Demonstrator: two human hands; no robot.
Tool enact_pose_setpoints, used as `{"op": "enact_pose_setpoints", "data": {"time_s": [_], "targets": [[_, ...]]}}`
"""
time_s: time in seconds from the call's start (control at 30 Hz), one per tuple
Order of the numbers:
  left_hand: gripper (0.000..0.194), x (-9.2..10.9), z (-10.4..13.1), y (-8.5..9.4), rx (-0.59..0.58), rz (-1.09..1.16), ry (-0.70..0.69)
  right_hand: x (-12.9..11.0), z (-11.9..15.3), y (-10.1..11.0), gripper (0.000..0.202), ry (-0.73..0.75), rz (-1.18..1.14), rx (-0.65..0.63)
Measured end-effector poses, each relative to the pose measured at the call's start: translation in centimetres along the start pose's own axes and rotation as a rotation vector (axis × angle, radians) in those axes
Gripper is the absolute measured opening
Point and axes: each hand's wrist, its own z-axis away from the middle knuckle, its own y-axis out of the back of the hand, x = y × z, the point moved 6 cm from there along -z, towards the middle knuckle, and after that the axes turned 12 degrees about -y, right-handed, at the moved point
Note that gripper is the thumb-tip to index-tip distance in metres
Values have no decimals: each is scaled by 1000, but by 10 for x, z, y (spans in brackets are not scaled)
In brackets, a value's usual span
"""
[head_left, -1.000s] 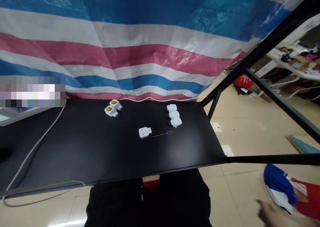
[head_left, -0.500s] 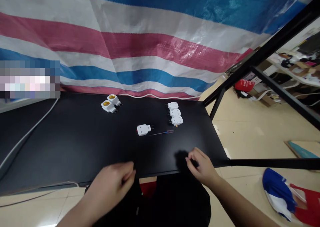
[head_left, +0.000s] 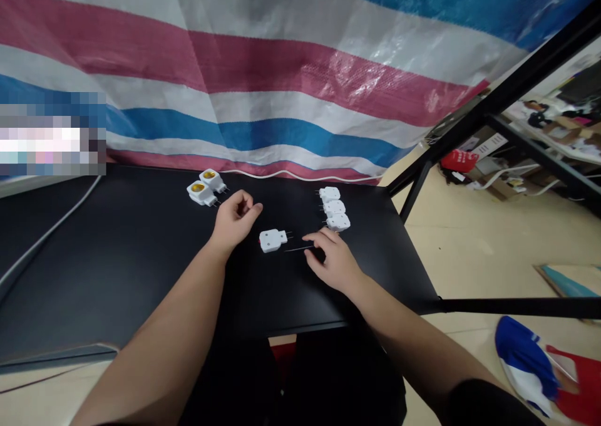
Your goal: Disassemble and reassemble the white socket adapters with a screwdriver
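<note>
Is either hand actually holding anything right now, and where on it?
Nothing is clearly held. The right hand fingertips touch the thin tool; the left hand hovers empty beside the white plug.

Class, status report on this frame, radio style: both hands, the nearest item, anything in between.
Left hand loosely curled, empty, beside single white plastic plug adapter. Right hand fingers on thin metal probe. Nothing between hands and adapter.

White plug adapter [head_left: 273,240]: small blocky body, two metal prongs pointing right, red mark at its left end; lies flat mid-table. Thin dark probe [head_left: 297,249]: slender rod, lies flat just right of the adapter's prongs, its far end hidden under fingers.
</note>
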Motion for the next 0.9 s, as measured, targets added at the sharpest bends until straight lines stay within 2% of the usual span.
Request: {"op": "enact_pose_setpoints", "data": {"time_s": [0.03, 0.1, 0.23, 0.3, 0.37, 0.47, 0.6, 0.77, 0.9], "targets": [[29, -7, 2, 0, 10, 58, 22, -10, -6, 0, 25, 61, -38, 2], [29, -13, 5, -1, -46, 135, 34, -30, -22, -3, 32, 169, -83, -41], [28, -5, 11, -1, -166, 195, 20, -57, -54, -23, 34, 296, -111, -340], [28, 0, 11, 0, -183, 203, 12, -60, -65, -33, 28, 293, -101, -420], [26, 4, 10, -3, -209, 210, 5, -54, -72, -38, 23, 243, -121, -394], [23, 5, 11, -10, -263, 244, -20, -39, -75, -39, 21, 166, -193, -216], [37, 5, 13, -22, -385, 312, -54, -23, -73, -42, 25, 120, -312, -94], [50, 2, 15, -25, -474, 333, -29, -16, -74, -42, 27, 116, -348, -63], [49, 0, 17, -24, -527, 309, -7, -15, -72, -41, 23, 142, -361, -88]]}}
